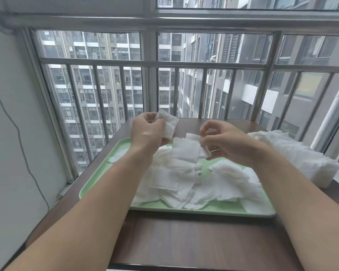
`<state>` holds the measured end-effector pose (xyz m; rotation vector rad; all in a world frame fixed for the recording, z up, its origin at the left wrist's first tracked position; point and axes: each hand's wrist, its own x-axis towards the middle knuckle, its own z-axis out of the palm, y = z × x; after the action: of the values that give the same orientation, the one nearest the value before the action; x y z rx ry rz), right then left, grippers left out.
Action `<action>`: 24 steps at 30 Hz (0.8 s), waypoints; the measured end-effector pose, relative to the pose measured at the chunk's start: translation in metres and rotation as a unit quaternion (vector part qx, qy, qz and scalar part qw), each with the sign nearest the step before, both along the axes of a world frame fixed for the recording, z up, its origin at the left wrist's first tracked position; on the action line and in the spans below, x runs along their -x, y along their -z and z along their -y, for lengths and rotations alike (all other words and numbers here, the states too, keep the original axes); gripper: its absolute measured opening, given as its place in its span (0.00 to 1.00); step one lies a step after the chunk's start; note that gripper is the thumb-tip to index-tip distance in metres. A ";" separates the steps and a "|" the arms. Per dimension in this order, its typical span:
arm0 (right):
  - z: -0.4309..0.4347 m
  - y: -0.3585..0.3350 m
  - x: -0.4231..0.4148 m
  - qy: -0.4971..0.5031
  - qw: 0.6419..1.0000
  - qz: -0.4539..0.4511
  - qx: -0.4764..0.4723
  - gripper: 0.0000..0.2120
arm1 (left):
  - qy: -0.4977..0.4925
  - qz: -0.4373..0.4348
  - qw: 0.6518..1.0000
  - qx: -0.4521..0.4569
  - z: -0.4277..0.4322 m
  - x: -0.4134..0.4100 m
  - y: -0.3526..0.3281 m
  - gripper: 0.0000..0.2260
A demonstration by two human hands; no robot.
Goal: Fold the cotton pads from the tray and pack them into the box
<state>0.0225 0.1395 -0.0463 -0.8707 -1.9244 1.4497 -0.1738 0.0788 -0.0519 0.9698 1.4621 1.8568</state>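
Cotton pad (185,150) pinched by right hand (229,142) — left hand (147,132) grips second pad (169,124).

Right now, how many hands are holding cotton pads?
2. The left hand grips a folded pad above the green tray; the right hand pinches a flat pad over the loose pile. Further pads may hide inside either grip.

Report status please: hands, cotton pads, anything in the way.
Left hand grips a folded pad. Right hand pinches a flat pad above the green tray. Loose pads heaped on tray. Nothing blocks the hands.
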 end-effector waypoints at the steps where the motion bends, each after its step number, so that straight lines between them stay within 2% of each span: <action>1: 0.001 0.002 0.001 -0.009 1.000 0.025 -0.004 0.10 | 0.003 -0.004 1.000 0.000 0.001 0.000 0.000 0.10; 5: 0.005 0.004 0.005 -0.030 0.992 0.114 -0.036 0.08 | 0.010 -0.011 1.000 0.002 0.003 -0.001 -0.002 0.11; 10: 0.006 0.007 0.011 0.003 0.992 0.119 -0.052 0.06 | 0.006 -0.008 1.000 -0.002 0.000 0.000 -0.001 0.10; 14: 0.005 0.003 0.009 0.014 0.995 0.073 -0.073 0.09 | 0.000 -0.026 1.000 0.001 -0.002 0.002 0.001 0.11; 18: 0.003 -0.011 -0.007 -0.019 0.999 -0.017 -0.040 0.10 | 0.017 -0.042 0.999 -0.010 0.003 0.001 0.000 0.05; 22: 0.002 -0.018 -0.015 -0.031 0.993 -0.100 -0.046 0.10 | 0.082 -0.109 0.991 0.012 0.009 -0.005 0.000 0.10; 24: 0.001 -0.018 -0.015 -0.023 0.989 -0.130 -0.059 0.11 | 0.119 -0.137 0.983 0.015 0.012 -0.011 0.000 0.05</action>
<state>0.0375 0.1388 -0.0283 -0.5558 -1.8224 1.3847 -0.1631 0.0671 -0.0520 1.3646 1.4499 1.5721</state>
